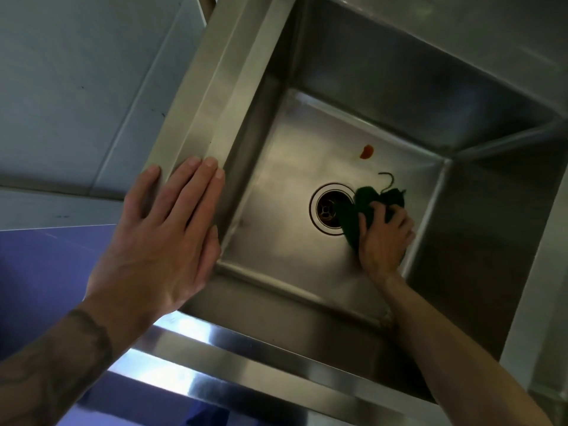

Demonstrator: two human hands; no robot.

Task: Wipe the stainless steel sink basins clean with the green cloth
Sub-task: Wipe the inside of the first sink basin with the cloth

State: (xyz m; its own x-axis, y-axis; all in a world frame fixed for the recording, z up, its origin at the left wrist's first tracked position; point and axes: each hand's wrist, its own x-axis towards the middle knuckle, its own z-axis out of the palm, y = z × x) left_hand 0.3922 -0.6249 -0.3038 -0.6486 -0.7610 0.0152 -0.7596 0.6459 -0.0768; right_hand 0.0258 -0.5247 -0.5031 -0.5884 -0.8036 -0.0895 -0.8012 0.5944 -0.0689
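One basin (292, 173), one drain (326, 209), one green cloth (365, 195), one red spot (366, 151).

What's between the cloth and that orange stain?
Head view: only bare basin floor between the green cloth and the orange stain; a loose thread curls just beside that stretch.

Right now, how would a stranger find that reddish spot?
Look at the floor of the steel sink basin. Beyond the round drain and the green cloth in the right hand lies a small stain. It is the only orange-red mark on the grey metal.
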